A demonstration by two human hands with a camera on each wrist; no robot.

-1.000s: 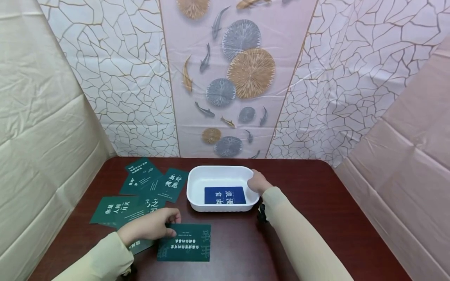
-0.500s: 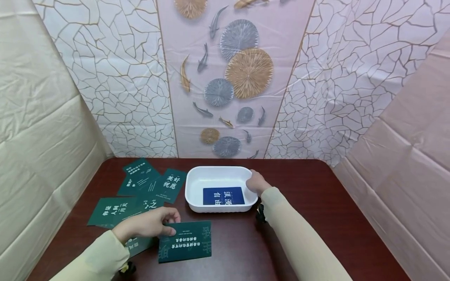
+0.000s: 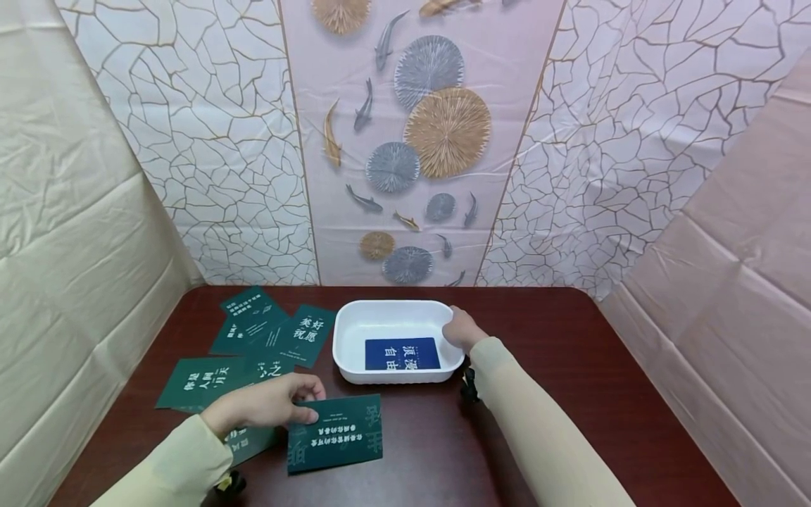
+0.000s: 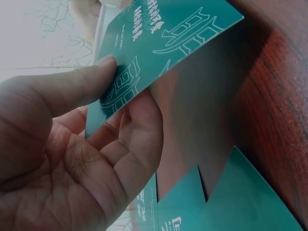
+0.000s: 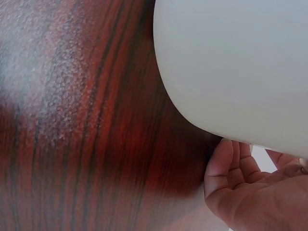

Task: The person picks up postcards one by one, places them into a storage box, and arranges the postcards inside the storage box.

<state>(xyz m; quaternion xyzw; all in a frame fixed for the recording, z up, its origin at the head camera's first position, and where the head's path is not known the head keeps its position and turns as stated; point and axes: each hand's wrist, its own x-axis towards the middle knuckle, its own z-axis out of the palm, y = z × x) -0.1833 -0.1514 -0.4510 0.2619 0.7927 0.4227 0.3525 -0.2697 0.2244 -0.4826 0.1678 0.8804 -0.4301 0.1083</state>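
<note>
My left hand (image 3: pixel 269 405) pinches a dark green printed card (image 3: pixel 336 433) by its left edge. In the left wrist view the thumb (image 4: pixel 91 79) lies on the card's printed face and the fingers are behind it; the card is tilted off the table. My right hand (image 3: pixel 464 329) grips the right end of a white plastic tub (image 3: pixel 355 374), with curled fingers (image 5: pixel 222 161) against its outer wall in the right wrist view. A dark blue card (image 3: pixel 402 354) with white lettering lies inside the tub.
Several green cards, among them a near one (image 3: pixel 196 380) and a far one (image 3: pixel 307 334), overlap on the table left of the tub. The dark red-brown table (image 3: pixel 570 394) ends at a patterned cloth backdrop (image 3: pixel 405 232), with pale cloth at both sides.
My left hand has lifted the green card slightly, and its right side now tips upward. The right hand stays on the tub. The head view has shifted a little.
</note>
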